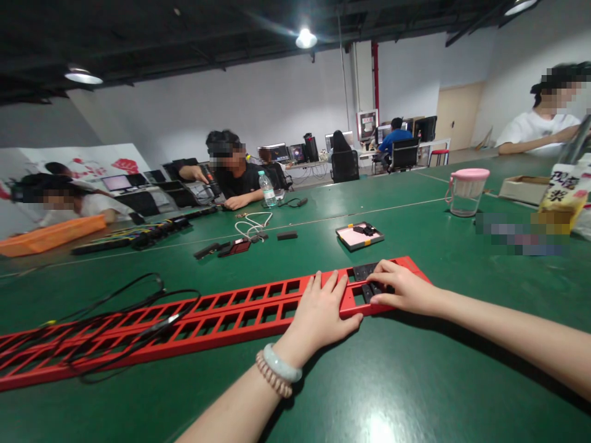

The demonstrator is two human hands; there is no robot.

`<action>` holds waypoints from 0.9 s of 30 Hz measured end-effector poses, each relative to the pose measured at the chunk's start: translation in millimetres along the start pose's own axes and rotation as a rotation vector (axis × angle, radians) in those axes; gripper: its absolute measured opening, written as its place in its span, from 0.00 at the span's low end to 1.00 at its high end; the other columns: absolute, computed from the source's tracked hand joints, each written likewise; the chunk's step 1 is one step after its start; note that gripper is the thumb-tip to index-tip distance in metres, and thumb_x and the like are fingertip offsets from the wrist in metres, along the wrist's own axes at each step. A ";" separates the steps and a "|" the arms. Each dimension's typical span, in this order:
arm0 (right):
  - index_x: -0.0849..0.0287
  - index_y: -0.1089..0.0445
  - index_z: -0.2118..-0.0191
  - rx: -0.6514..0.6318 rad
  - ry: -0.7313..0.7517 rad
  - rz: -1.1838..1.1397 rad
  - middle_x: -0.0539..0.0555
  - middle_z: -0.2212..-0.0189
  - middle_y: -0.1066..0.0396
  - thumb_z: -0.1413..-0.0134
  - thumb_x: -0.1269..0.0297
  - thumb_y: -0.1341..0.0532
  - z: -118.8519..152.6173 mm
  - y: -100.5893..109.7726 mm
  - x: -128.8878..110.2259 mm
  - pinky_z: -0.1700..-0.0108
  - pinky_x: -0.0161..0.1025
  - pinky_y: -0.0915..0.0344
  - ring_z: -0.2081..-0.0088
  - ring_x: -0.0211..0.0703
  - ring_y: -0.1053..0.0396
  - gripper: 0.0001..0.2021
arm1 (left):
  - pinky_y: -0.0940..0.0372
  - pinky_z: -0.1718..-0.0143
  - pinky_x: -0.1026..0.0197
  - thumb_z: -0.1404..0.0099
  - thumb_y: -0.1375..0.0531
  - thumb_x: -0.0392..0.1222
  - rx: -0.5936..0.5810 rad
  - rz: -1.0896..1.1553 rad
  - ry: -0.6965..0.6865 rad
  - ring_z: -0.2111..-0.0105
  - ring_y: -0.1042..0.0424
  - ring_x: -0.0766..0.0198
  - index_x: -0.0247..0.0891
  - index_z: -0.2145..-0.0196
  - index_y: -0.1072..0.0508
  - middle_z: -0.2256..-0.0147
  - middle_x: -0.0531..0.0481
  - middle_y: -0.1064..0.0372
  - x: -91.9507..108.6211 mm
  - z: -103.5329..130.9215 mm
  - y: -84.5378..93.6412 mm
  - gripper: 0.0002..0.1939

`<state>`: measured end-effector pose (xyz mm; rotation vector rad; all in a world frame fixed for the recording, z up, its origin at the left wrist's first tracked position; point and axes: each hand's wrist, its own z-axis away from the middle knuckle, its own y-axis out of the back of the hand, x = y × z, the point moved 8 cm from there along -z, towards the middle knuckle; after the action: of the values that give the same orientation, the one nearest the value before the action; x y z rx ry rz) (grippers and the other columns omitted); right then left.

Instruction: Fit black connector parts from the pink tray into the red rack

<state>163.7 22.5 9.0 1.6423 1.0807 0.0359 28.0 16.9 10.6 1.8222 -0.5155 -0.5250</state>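
Observation:
A long red slotted frame (pixel 258 311) lies across the green table, with two rows of rectangular openings. My left hand (pixel 323 311) rests flat on it, fingers spread, just left of the filled slots. Toward the right end, small black blocks (pixel 362 272) sit in some openings. My right hand (pixel 401 286) is bent over these, its fingertips closed around a black block (pixel 370 291) in the near row. My fingers partly cover that block, so how deep it sits cannot be seen. Black cables (pixel 152 326) lie over the frame's left part.
Beyond the frame are a shallow tray (pixel 360 236) with small black parts, a white cord (pixel 253 226) and dark pieces (pixel 235 247). A pink-lidded cup (pixel 466 194) stands at right, a water bottle (pixel 266 189) farther back. Other people sit around the table; one holds a dark tool (pixel 212 183).

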 end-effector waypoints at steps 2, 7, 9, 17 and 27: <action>0.59 0.32 0.56 0.001 0.004 -0.007 0.56 0.62 0.39 0.49 0.58 0.40 0.1 -0.4 0.9 0.55 0.43 0.37 0.61 0.44 0.35 0.16 | 0.50 0.46 0.40 0.46 0.44 0.62 0.007 0.005 -0.003 0.44 0.48 0.36 0.35 0.42 0.44 0.44 0.37 0.44 0.1 0.5 0.0 0.40; 0.59 0.32 0.56 -0.009 -0.003 -0.012 0.56 0.62 0.38 0.49 0.58 0.40 0.0 -0.1 1.3 0.54 0.43 0.37 0.60 0.44 0.35 0.16 | 0.51 0.45 0.40 0.45 0.45 0.62 0.002 0.010 -0.007 0.44 0.48 0.37 0.35 0.43 0.44 0.44 0.37 0.45 0.4 -0.4 -1.4 0.39; 0.60 0.32 0.56 -0.013 -0.005 -0.003 0.57 0.61 0.38 0.49 0.58 0.41 -0.2 0.5 0.2 0.54 0.42 0.37 0.60 0.44 0.35 0.16 | 0.52 0.45 0.40 0.45 0.46 0.62 -0.012 0.010 -0.002 0.44 0.49 0.37 0.34 0.43 0.44 0.43 0.37 0.46 0.2 -1.1 -2.3 0.39; 0.63 0.34 0.54 -0.028 0.054 0.096 0.60 0.60 0.39 0.46 0.60 0.43 -0.4 -3.8 -4.1 0.53 0.43 0.37 0.58 0.45 0.36 0.16 | 0.55 0.43 0.43 0.44 0.48 0.64 -0.050 -0.015 0.023 0.42 0.52 0.38 0.35 0.41 0.45 0.42 0.40 0.48 -1.8 -1.5 -3.9 0.40; 0.64 0.35 0.54 -0.010 0.042 0.083 0.59 0.60 0.39 0.45 0.60 0.44 -0.6 -5.3 -3.6 0.52 0.42 0.37 0.58 0.44 0.37 0.16 | 0.56 0.43 0.44 0.45 0.47 0.63 -0.059 -0.006 0.034 0.42 0.52 0.38 0.35 0.41 0.45 0.42 0.40 0.48 -2.2 -1.5 -4.6 0.40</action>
<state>158.0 20.4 6.9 1.6830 1.0415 0.1303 27.5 20.6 6.9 1.7739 -0.4675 -0.5075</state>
